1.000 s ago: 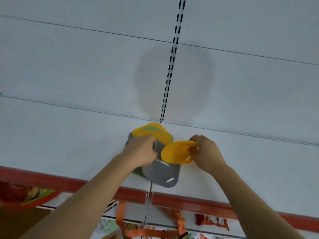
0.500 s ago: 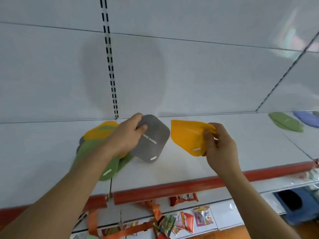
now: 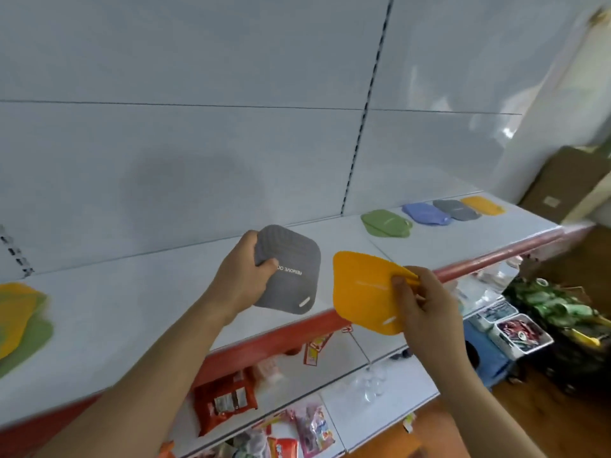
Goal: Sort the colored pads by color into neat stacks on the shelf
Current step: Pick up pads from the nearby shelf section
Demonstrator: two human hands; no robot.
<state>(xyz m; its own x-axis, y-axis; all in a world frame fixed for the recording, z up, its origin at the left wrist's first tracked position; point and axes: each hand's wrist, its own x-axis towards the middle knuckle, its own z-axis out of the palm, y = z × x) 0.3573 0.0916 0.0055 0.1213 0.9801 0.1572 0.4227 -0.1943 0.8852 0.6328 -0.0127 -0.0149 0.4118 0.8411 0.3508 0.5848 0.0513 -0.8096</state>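
My left hand (image 3: 243, 282) grips a grey pad (image 3: 292, 269) by its left edge, lifted above the white shelf (image 3: 132, 305). To its right, my right hand (image 3: 420, 309) pinches an orange pad (image 3: 362, 290) at its right corner, held over the shelf's red front edge. A mixed heap of orange and green pads (image 3: 18, 320) lies at the far left of the shelf. Farther right on the shelf lie a green stack (image 3: 385, 223), a blue stack (image 3: 425, 213), a grey stack (image 3: 456, 209) and an orange stack (image 3: 482, 204) in a row.
The shelf's red front lip (image 3: 284, 335) runs across the view. Lower shelves hold snack packets (image 3: 224, 399) and glassware (image 3: 370, 385). Cardboard boxes (image 3: 562, 183) stand at the right, with baskets of goods (image 3: 519, 332) on the floor below.
Both hands have carried their pads to the right, away from the mixed heap, which now lies at the far left. The row of sorted stacks has come into view.
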